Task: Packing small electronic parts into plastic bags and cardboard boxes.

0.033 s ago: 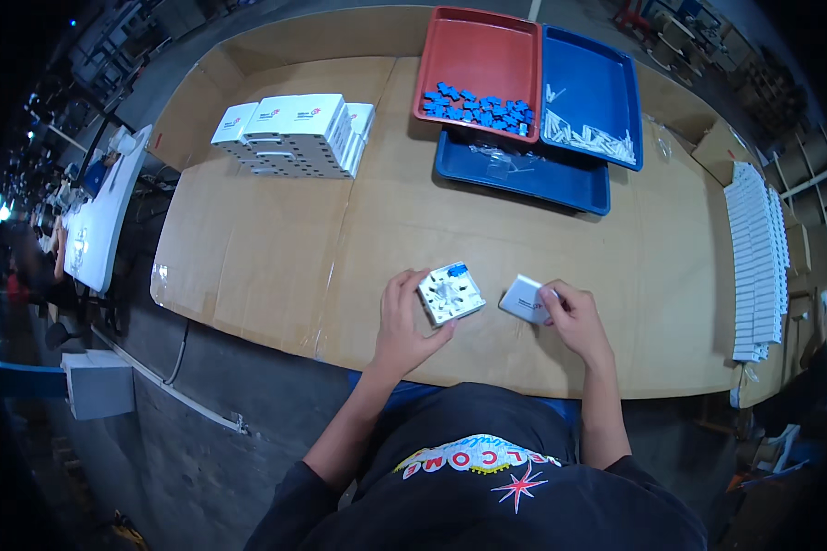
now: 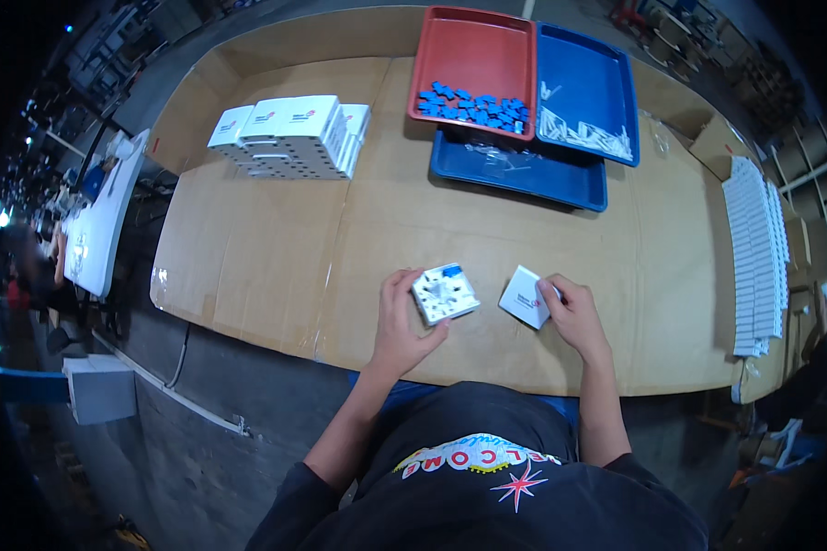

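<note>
My left hand (image 2: 402,323) grips a square white plastic box base (image 2: 445,296) from its left side, fingers behind it and thumb at its near edge. The base's inner side faces up, with small holes and a blue connector block (image 2: 452,271) near its far edge. In my right hand (image 2: 571,314) is a white plastic cover (image 2: 524,297), pinched at its right edge between thumb and fingers. The cover's smooth printed face shows. A short gap separates cover and base, both over the near middle of the cardboard-covered table (image 2: 386,230).
Far left stands a stack of white boxes (image 2: 294,138). At the back, a red tray (image 2: 476,46) holds blue blocks; a blue tray (image 2: 586,73) holds white pieces. Below them sits another blue tray (image 2: 524,179). White covers (image 2: 753,257) are stacked at the right edge.
The cover has turned slightly in my right hand, and more of its printed face shows. The base has shifted a little left with my left hand.
</note>
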{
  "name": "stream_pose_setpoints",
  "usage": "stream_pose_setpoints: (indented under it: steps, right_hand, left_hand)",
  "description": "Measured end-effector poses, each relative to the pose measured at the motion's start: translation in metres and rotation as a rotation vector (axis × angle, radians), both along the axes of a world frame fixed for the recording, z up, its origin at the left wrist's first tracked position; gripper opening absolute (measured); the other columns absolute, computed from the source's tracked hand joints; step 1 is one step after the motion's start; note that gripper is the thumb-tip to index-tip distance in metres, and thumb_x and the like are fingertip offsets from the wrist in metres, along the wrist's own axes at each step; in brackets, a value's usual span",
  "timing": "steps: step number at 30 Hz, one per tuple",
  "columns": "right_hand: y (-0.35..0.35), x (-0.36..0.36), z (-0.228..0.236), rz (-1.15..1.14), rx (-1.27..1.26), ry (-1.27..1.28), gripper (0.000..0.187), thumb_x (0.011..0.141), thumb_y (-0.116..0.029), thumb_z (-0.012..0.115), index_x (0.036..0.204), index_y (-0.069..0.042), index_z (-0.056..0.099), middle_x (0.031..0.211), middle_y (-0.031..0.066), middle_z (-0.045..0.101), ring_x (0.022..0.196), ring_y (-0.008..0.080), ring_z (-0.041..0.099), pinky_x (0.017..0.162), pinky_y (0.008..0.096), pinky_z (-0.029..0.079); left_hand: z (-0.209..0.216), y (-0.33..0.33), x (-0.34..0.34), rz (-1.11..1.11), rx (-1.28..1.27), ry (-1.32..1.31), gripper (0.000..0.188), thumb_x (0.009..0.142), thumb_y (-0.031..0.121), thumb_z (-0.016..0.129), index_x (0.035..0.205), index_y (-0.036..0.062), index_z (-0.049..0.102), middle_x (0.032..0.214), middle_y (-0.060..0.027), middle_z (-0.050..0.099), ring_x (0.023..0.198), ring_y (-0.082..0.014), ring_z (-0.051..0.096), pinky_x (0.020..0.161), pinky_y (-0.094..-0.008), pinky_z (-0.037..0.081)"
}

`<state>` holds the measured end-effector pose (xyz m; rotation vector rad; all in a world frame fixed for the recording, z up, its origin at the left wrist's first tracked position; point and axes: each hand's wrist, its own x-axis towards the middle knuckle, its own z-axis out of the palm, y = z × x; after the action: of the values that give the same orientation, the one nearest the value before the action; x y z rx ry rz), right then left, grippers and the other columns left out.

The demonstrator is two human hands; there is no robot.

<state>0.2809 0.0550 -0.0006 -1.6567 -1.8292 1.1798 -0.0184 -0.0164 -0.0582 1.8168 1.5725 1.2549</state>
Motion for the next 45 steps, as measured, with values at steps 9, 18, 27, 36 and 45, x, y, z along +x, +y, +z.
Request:
stream_pose_setpoints:
  steps: [9, 18, 27, 36, 45]
  right_hand:
    - [-0.022, -0.026, -0.015, 0.247, 0.577, -0.401, 0.061, 0.083, -0.028, 0.082, 0.137, -0.008, 0.062, 0.143, 0.0188, 0.054, 0.131, 0.0375, 0.052, 0.104, 0.0430, 0.048]
    - [-0.020, -0.021, 0.005, 0.063, 0.105, 0.708, 0.068, 0.095, -0.028, 0.075, 0.152, -0.004, 0.049, 0.151, 0.0137, 0.053, 0.138, 0.0281, 0.053, 0.114, 0.0408, 0.043]
    - [-0.009, -0.042, 0.012, 0.262, -0.027, 0.721, 0.053, 0.105, -0.024, 0.057, 0.154, -0.005, 0.049, 0.147, 0.0135, 0.059, 0.130, 0.0225, 0.059, 0.107, 0.0370, 0.049]
    - [-0.019, -0.048, -0.010, 0.286, -0.051, 0.722, 0.059, 0.102, -0.036, 0.054, 0.150, -0.002, 0.054, 0.137, 0.0146, 0.066, 0.123, 0.0231, 0.065, 0.103, 0.0355, 0.052]
    - [-0.020, -0.050, -0.020, 0.368, -0.040, 0.717, 0.056, 0.100, -0.029, 0.061, 0.149, -0.002, 0.055, 0.145, 0.0129, 0.059, 0.133, 0.0245, 0.056, 0.113, 0.0374, 0.042]
  left_hand:
    - [0.001, -0.007, 0.016, 0.013, -0.224, -1.272, 0.070, 0.093, 0.020, 0.055, 0.156, 0.0012, 0.031, 0.154, -0.0214, 0.043, 0.139, -0.0306, 0.049, 0.120, -0.0457, 0.037]
    - [0.046, -0.005, 0.041, -0.338, -0.691, -1.796, 0.071, 0.106, 0.056, 0.034, 0.157, 0.0071, 0.038, 0.151, -0.0280, 0.049, 0.136, -0.0433, 0.053, 0.116, -0.0576, 0.042]
    - [0.055, -0.001, 0.067, -0.282, -1.003, -1.788, 0.073, 0.107, 0.064, 0.032, 0.153, 0.0082, 0.042, 0.149, -0.0210, 0.053, 0.134, -0.0427, 0.054, 0.113, -0.0566, 0.045]
    - [0.049, -0.005, 0.076, -0.247, -0.930, -1.829, 0.068, 0.110, 0.061, 0.025, 0.152, 0.0106, 0.043, 0.147, -0.0158, 0.054, 0.134, -0.0366, 0.055, 0.113, -0.0559, 0.046]
    - [0.044, -0.003, 0.078, -0.180, -0.932, -1.822, 0.068, 0.110, 0.062, 0.021, 0.151, 0.0121, 0.044, 0.145, -0.0146, 0.054, 0.132, -0.0307, 0.056, 0.113, -0.0537, 0.046]
